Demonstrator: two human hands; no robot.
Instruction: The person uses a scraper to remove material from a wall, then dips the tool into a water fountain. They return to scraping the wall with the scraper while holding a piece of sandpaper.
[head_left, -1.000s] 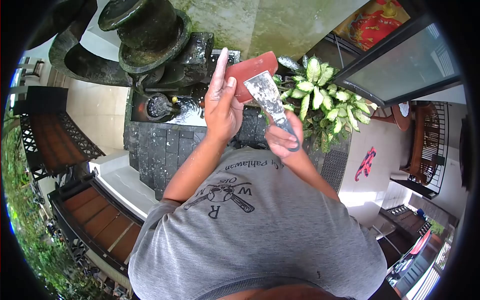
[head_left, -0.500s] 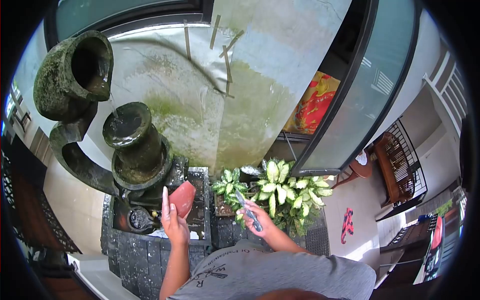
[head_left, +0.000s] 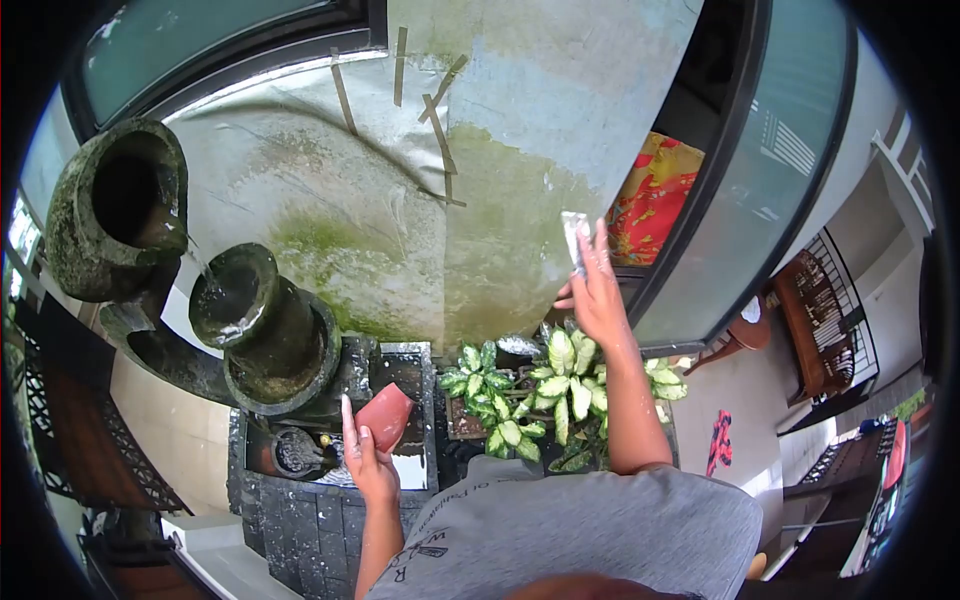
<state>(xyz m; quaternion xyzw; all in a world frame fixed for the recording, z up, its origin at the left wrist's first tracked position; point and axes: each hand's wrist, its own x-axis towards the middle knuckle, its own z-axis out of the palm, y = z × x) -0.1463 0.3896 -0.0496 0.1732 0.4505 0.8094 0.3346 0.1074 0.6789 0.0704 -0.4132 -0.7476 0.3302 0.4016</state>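
My right hand [head_left: 597, 300] is raised in front of the stained wall [head_left: 505, 190], fingers around a putty knife [head_left: 573, 230]. Its pale, shiny blade points up and overlaps the greenish patch beside the window frame. Lower down, my left hand [head_left: 370, 468] supports a smooth reddish bowl-shaped piece [head_left: 384, 418], thumb on its near side and another finger stretched along its left. The piece is over the stone basin [head_left: 428, 400]. What lies inside it is hidden from this angle.
On the left stands a mossy stone fountain [head_left: 265, 320], water running from its upper jar [head_left: 120, 200]. Leafy plants [head_left: 490, 390] grow below the wall. An open window [head_left: 745, 200] juts out at right. Tape strips [head_left: 440, 140] mark the wall; a wooden bench [head_left: 815, 320] is farther right.
My right hand has risen with the putty knife from above the plants to the wall. My left hand still holds the reddish piece over the basin. The view has shifted slightly.
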